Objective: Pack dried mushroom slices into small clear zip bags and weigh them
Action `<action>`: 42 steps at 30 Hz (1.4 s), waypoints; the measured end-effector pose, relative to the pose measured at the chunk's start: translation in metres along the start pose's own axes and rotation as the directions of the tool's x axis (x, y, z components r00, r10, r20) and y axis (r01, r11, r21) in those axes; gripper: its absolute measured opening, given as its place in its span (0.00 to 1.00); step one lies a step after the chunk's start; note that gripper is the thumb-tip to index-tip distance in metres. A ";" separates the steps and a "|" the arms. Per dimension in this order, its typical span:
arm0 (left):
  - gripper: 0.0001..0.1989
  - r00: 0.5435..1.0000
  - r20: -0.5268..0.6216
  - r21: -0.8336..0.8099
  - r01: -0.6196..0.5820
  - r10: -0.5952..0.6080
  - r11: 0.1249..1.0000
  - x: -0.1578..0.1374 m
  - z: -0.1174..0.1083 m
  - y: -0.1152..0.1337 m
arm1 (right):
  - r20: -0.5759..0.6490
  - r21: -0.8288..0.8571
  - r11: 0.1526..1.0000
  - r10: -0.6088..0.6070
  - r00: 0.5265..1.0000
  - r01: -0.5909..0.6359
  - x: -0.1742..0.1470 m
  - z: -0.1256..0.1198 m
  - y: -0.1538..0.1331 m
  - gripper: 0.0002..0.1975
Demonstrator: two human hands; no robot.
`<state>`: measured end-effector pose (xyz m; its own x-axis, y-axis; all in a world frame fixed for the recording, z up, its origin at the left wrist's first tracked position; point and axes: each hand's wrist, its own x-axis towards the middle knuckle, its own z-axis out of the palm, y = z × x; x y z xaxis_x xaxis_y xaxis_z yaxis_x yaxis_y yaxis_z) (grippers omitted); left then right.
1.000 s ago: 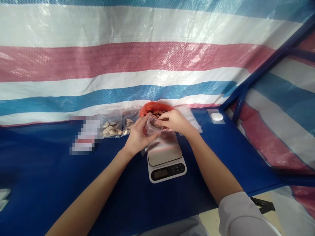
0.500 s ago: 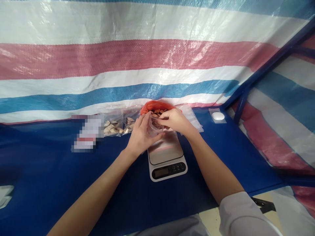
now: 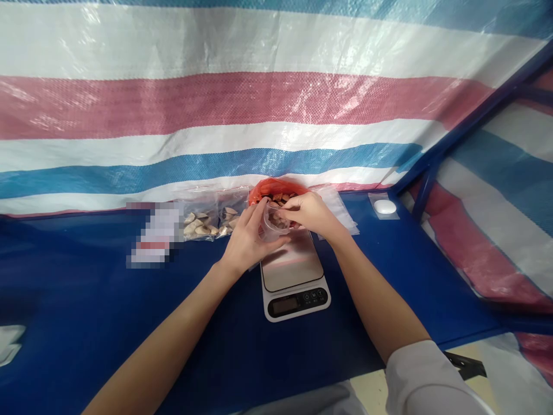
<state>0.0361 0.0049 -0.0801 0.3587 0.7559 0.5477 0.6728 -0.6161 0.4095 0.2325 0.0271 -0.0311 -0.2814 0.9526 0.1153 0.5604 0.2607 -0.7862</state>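
A clear plastic bag (image 3: 273, 231) is held mouth-up above the kitchen scale (image 3: 292, 268), its rim spread into a round opening. My left hand (image 3: 248, 239) grips it from the left, thumb along the front and fingers at the back. From the right, my right hand (image 3: 307, 212) has its thumb and fingers pinched together at the rim; the fingertips are partly hidden. Brownish dried pieces show through the bag's opening, but I cannot tell whether they lie inside or behind it. Right behind stands an open red plastic bag (image 3: 276, 185) with dark brown dried slices.
Two clear bags of pale dried pieces (image 3: 199, 225) lie left of my hands, beside a blurred-out printed paper (image 3: 158, 233). Flat clear bags (image 3: 339, 210) lie to the right, with a white oval object (image 3: 384, 206) farther off. Striped sheeting (image 3: 216, 98) rises behind the blue table (image 3: 207, 357).
The clear bag's mouth shows wider and rounder now. My right fingers have drawn slightly up and right, to its rim. The scale and the other bags remain in place.
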 end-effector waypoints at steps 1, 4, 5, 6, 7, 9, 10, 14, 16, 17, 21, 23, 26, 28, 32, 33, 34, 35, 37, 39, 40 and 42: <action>0.49 1.000 0.006 0.004 0.004 -0.004 1.000 0.000 0.001 0.000 | 0.001 0.003 1.000 0.009 1.000 -0.009 0.000 0.000 -0.001 0.13; 0.47 0.999 -0.026 0.005 0.027 -0.027 1.000 -0.001 0.003 0.001 | -0.004 -0.018 0.999 0.029 1.000 -0.029 -0.001 0.001 -0.002 0.12; 0.44 0.998 -0.049 0.000 0.033 -0.033 0.999 -0.001 0.004 0.001 | -0.007 -0.028 0.999 0.030 1.000 -0.031 -0.001 0.002 -0.002 0.12; 0.41 0.997 -0.075 -0.008 0.034 -0.035 0.999 -0.001 0.004 0.002 | -0.006 -0.033 0.999 0.027 1.000 -0.027 -0.001 0.002 -0.002 0.12; 0.38 0.994 -0.099 -0.017 0.034 -0.036 0.999 0.000 0.003 0.002 | -0.004 -0.033 0.999 0.018 1.000 -0.018 -0.001 0.002 -0.002 0.12; 0.33 0.992 -0.119 -0.037 0.042 -0.046 0.998 0.001 0.002 0.003 | 0.009 -0.017 1.000 -0.008 1.000 0.008 -0.001 0.000 0.000 0.12; 0.31 0.991 -0.120 -0.049 0.052 -0.058 0.997 0.002 0.000 0.003 | 0.013 -0.001 1.000 -0.022 1.000 0.022 -0.002 -0.002 0.001 0.12; 0.28 0.985 -0.122 -0.113 0.107 -0.121 0.988 0.006 -0.008 0.002 | -0.017 0.020 0.998 -0.068 0.998 0.068 -0.004 -0.016 0.012 0.17; 0.28 0.981 -0.130 -0.132 0.126 -0.143 0.983 0.009 -0.012 0.001 | -0.051 -0.049 0.995 -0.085 0.995 0.083 -0.005 -0.022 0.016 0.16; 0.28 0.980 -0.129 -0.136 0.135 -0.153 0.982 0.010 -0.013 0.000 | -0.059 -0.102 0.991 -0.091 0.994 0.085 -0.005 -0.024 0.017 0.15; 0.30 0.979 -0.111 -0.152 0.151 -0.169 0.977 0.012 -0.019 -0.002 | 0.005 -0.343 0.936 -0.081 0.997 0.078 -0.001 -0.023 0.016 0.12; 0.30 0.980 -0.112 -0.158 0.149 -0.167 0.976 0.013 -0.021 -0.004 | 0.035 -0.450 0.889 -0.079 0.996 0.087 0.003 -0.018 0.013 0.12; 0.29 0.979 -0.126 -0.159 0.140 -0.161 0.977 0.013 -0.024 -0.008 | 0.042 -0.559 0.823 -0.098 0.994 0.105 0.010 -0.010 0.014 0.12; 0.29 0.979 -0.127 -0.158 0.137 -0.157 0.978 0.013 -0.025 -0.011 | 0.048 -0.585 0.803 -0.110 0.993 0.117 0.014 -0.006 0.016 0.13; 0.28 0.977 -0.123 -0.158 0.154 -0.174 0.975 0.013 -0.027 -0.016 | 0.048 -0.578 0.802 -0.151 0.987 0.151 0.016 0.005 0.021 0.14; 0.28 0.976 -0.124 -0.161 0.160 -0.181 0.974 0.013 -0.027 -0.017 | 0.050 -0.572 0.804 -0.160 0.986 0.160 0.016 0.007 0.020 0.14; 0.28 0.974 -0.124 -0.165 0.168 -0.189 0.972 0.013 -0.028 -0.018 | 0.055 -0.566 0.807 -0.165 0.985 0.167 0.016 0.009 0.020 0.14; 0.28 0.972 -0.124 -0.168 0.176 -0.198 0.970 0.013 -0.028 -0.019 | 0.064 -0.559 0.811 -0.165 0.984 0.173 0.015 0.011 0.018 0.15; 0.28 0.970 -0.118 -0.170 0.193 -0.214 0.967 0.014 -0.030 -0.019 | 0.082 -0.543 0.821 -0.158 0.984 0.177 0.015 0.012 0.014 0.17; 0.28 0.969 -0.110 -0.170 0.201 -0.221 0.965 0.015 -0.031 -0.020 | 0.089 -0.529 0.830 -0.154 0.984 0.178 0.014 0.012 0.011 0.17; 0.28 0.969 -0.109 -0.171 0.200 -0.220 0.965 0.015 -0.031 -0.020 | 0.088 -0.522 0.834 -0.156 0.984 0.179 0.013 0.012 0.009 0.18; 0.27 0.970 -0.108 -0.176 0.197 -0.218 0.964 0.016 -0.032 -0.020 | 0.087 -0.508 0.840 -0.168 0.982 0.188 0.012 0.012 0.007 0.18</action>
<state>0.0081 0.0217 -0.0566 0.1311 0.8435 0.5209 0.6056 -0.4841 0.6316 0.2237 0.0389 -0.0423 -0.4378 0.8782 0.1925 0.8138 0.4781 -0.3305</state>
